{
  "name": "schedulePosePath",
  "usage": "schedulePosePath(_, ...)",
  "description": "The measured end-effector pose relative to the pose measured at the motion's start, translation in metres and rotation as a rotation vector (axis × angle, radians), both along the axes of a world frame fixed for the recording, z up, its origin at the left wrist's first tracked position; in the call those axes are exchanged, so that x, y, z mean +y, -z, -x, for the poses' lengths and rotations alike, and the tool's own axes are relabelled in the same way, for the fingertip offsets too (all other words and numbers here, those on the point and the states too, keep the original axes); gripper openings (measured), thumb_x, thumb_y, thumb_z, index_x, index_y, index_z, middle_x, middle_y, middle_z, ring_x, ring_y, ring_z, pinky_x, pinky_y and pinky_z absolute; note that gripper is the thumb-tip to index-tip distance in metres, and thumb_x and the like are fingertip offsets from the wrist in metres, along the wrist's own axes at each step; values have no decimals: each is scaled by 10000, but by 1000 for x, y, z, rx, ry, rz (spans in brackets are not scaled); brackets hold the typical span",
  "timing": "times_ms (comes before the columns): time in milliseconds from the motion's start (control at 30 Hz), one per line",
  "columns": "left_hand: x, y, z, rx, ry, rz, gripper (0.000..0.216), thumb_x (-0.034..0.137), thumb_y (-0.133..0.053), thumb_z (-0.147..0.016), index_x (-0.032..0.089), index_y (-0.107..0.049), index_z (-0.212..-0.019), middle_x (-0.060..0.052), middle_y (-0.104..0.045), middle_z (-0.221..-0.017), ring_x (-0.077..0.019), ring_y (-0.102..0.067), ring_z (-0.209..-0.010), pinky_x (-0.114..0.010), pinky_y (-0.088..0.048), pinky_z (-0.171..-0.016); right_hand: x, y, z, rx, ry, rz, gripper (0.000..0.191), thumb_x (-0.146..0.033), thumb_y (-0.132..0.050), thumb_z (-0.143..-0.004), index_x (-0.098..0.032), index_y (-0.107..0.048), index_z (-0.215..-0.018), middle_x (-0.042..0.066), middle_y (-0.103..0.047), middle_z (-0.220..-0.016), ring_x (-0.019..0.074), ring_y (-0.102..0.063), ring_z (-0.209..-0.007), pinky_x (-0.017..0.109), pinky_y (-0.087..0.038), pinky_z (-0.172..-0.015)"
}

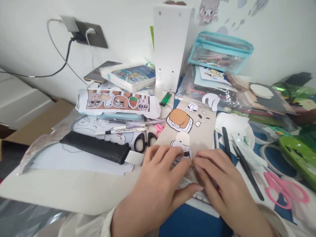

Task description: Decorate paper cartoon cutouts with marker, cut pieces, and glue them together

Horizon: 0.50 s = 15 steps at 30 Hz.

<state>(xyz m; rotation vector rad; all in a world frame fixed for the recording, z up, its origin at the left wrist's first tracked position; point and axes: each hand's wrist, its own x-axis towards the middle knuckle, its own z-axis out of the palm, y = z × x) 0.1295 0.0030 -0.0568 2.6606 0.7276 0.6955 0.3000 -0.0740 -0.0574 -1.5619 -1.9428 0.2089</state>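
Observation:
My left hand (158, 179) and my right hand (221, 182) rest side by side at the near edge of a tan paper sheet (197, 131), fingertips pressed down on it. Between the fingertips lies a small white cartoon cutout (182, 144), partly covered. Higher on the sheet sit an orange-and-white bread-like sticker (179, 120) and a few small white cutout pieces (202, 120). A clear ruler (195, 192) shows under the thumbs. Neither hand grips anything.
Black scissors (144, 141), marker pens (120, 130) and a black case (96, 147) lie left. A cartoon sticker strip (117, 100), green lighter (165, 98) and white box (170, 46) stand behind. Black tweezers (243, 161), pink scissors (283, 191), tape rolls and a blue zip pouch (219, 51) are right.

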Motion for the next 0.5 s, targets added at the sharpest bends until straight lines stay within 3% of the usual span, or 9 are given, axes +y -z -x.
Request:
schedulePosePath(367, -3, 6, 7, -132, 1, 155, 226, 328, -616, -880, 212, -539, -1058, -38, -591, -1103, -214, -514, -1035, -367, -343, -913, -3, 3, 1, 231, 91, -24, 157, -90, -426, -948, -198, -538, -969, 29, -560, -930, 141, -498, -903, 270, -406, -782)
schedulePosePath(500, 0, 11, 11, -193, -41, 114, 160, 242, -586, -888, 221, -520, -1033, -23, -588, -1070, -186, -522, -1031, -321, -361, -915, -16, 6, 7, 254, 248, -83, 107, -119, -472, -932, -205, -535, -925, 8, -574, -875, 121, -516, -853, 227, -419, -749)
